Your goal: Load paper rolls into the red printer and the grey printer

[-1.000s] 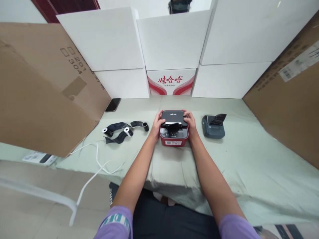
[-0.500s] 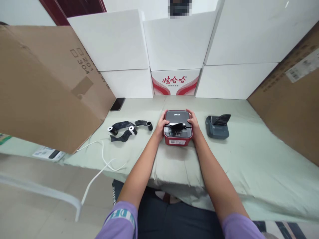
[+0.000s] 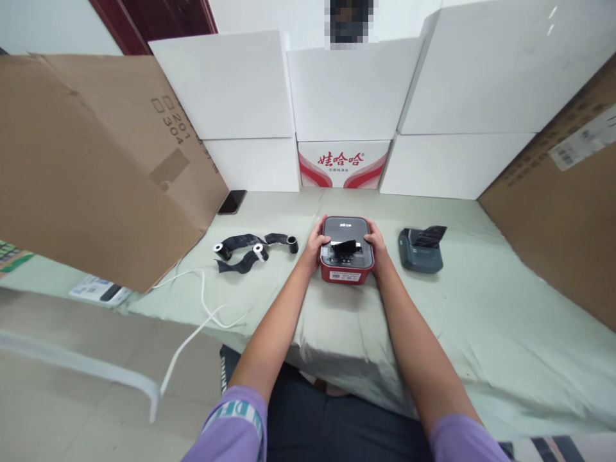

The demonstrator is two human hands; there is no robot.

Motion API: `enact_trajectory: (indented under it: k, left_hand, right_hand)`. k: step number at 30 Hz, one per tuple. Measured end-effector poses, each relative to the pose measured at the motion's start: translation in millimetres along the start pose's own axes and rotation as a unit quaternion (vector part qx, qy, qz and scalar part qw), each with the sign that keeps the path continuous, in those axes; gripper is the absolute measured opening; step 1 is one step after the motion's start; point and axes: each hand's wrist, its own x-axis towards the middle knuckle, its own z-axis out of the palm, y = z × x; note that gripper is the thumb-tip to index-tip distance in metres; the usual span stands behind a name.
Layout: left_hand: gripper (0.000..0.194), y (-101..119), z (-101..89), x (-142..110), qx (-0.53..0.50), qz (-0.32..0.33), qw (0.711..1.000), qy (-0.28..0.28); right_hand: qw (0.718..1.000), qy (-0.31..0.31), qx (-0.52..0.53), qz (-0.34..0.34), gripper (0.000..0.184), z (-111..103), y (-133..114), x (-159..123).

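A red, dark-topped receipt printer sits on the cloth-covered table in front of me, a short strip of black paper sticking out of its top slot. My left hand wraps round its left side with the thumb on the top. On the opposite side, my right hand grips it the same way. To the right stands a smaller dark grey printer with a black paper strip rising from it. Left of my hands lie several partly unrolled black paper rolls.
White boxes form a wall at the back. Cardboard panels flank the table, one at left and one at right. A phone lies at the back left. White cable hangs over the front edge.
The view has shifted slightly. Both hands stay on the red printer; the dark lid edges that jutted out by the thumbs no longer show, and its top looks flush.
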Motion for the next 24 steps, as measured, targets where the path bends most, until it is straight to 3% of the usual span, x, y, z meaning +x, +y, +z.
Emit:
enact_trajectory:
  k: [9, 24]
  left_hand:
    - [0.067, -10.4, -3.4, 1.1, 0.001, 0.038, 0.999, 0.001]
    - [0.047, -10.8, 0.5, 2.5, -0.003, 0.049, 0.998, 0.024]
  right_hand:
    - [1.000, 0.006, 0.010, -0.008, 0.052, -1.5, 6.6, 2.0]
    - [0.999, 0.043, 0.018, -0.013, 0.037, 0.4, 9.3, 4.6]
